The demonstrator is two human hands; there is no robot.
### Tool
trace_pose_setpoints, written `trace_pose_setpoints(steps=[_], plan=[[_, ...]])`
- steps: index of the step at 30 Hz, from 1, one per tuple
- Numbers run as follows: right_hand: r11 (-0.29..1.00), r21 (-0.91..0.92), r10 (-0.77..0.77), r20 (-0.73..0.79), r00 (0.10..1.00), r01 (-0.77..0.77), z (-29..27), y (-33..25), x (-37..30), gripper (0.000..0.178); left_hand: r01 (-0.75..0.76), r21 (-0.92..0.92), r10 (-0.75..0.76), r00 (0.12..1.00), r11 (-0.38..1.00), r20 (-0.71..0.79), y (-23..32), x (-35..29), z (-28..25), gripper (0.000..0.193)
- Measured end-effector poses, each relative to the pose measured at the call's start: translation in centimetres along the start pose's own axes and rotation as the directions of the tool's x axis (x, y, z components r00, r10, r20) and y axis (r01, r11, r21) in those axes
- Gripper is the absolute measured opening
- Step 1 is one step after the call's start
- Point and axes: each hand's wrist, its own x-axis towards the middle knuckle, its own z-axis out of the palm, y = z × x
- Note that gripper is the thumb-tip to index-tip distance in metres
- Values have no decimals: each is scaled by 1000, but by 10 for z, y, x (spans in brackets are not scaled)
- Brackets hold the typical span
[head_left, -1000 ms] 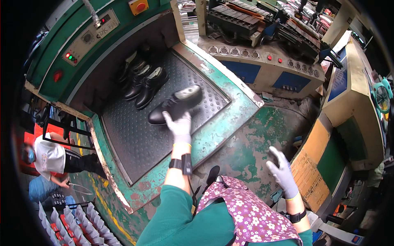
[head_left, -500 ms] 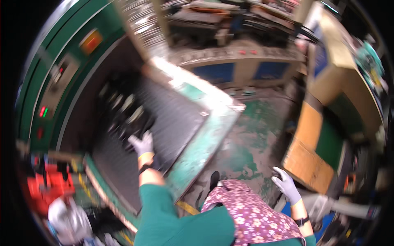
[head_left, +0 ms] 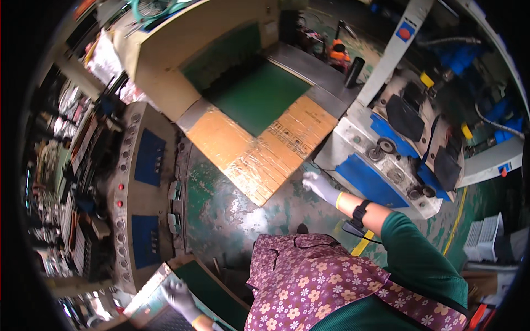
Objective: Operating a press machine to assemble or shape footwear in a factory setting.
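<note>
My right hand (head_left: 321, 186), in a pale glove, hangs in front of the near right side of a cardboard-covered ledge (head_left: 259, 185). Its fingers are loosely bent and a little apart, with nothing in them. At the lower left, my left hand (head_left: 180, 299), gloved too, is over or beside the worn pale-green edge (head_left: 148, 295) of a machine bed. Its fingers are slightly curled and look empty. I cannot tell whether it touches that edge. The taped cardboard borders a green conveyor belt (head_left: 265, 96), which runs into a beige machine housing (head_left: 160, 71).
To the right stands a blue and grey press (head_left: 375, 179) with round knobs and dark pads. A long machine with blue panels (head_left: 148, 157) and red buttons lines the left. White crates (head_left: 483, 237) sit at far right. The painted floor (head_left: 248, 218) has worn patches.
My view has swung to the right, bringing the cardboard ledge to the middle. My left hand is away from the dark pieces on the black bed. My right hand is now beside the cardboard.
</note>
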Motion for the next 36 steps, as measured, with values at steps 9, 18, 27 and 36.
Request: trace_pose_setpoints(steps=[9, 18, 27, 36], plan=[[878, -469, -221, -573, 789, -94, 20, -1, 155, 85, 419, 606, -709, 594, 676, 381, -237, 260, 381, 31], [578, -740, -439, -638, 633, -344, 45, -17, 278, 66, -437, 615, -580, 229, 657, 782, -511, 517, 713, 37], [517, -756, -396, -628, 671, -402, 37, -23, 283, 60, -760, 643, -385, 567, 95, 728, -466, 686, 820, 43], [421, -783, -359, -608, 708, -459, 42, -18, 292, 59, -709, 680, -385, 584, 187, 715, -446, 745, 801, 41]])
